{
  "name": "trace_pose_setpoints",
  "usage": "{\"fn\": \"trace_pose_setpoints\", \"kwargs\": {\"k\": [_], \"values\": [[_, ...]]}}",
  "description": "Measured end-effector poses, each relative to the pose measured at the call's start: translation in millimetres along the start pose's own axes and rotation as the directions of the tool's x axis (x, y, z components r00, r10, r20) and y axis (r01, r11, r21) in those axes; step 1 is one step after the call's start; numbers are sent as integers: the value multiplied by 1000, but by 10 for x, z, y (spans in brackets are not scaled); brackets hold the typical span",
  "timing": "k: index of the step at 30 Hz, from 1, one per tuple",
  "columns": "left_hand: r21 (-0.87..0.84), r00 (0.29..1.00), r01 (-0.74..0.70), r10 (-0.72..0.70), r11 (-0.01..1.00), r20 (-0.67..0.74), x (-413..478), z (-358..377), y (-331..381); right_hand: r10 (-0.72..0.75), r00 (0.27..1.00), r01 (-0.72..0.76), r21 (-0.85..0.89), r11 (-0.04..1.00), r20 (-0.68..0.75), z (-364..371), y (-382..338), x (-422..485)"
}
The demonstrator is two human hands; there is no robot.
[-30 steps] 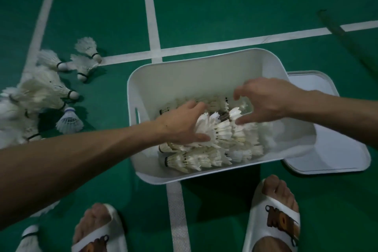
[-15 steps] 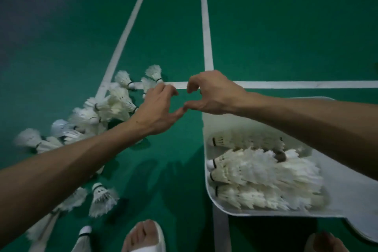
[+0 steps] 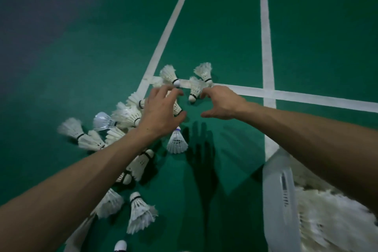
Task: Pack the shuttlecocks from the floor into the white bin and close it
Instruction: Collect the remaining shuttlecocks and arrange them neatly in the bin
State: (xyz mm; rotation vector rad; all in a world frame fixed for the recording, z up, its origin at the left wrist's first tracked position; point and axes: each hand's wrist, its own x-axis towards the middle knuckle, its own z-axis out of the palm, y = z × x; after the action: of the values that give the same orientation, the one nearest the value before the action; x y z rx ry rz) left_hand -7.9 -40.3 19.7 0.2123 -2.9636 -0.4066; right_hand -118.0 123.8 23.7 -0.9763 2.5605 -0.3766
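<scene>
The left grip [image 3: 161, 112] is spread wide and empty, hovering over the loose shuttlecocks [image 3: 126, 114] scattered on the green floor [image 3: 81, 47], well to the left of the white bin [image 3: 276, 200]. The right grip [image 3: 223, 102], fingers curved and holding nothing, hangs beyond the bin's far-left corner, close beside a single shuttlecock [image 3: 194, 90]. Inside the bin lie packed shuttlecocks [image 3: 327, 221].

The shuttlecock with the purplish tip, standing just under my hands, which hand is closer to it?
Left. The left hand hovers right beside the shuttlecock, thumb almost over its tip; the right hand is farther off, up and to the right.
</scene>
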Motion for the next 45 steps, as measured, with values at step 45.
{"fn": "trace_pose_setpoints", "kwargs": {"k": [45], "values": [[-17,833,64,-44,998,551,410,251,-85,23,1000,-23,35,999,-9,-286,277,37]]}}
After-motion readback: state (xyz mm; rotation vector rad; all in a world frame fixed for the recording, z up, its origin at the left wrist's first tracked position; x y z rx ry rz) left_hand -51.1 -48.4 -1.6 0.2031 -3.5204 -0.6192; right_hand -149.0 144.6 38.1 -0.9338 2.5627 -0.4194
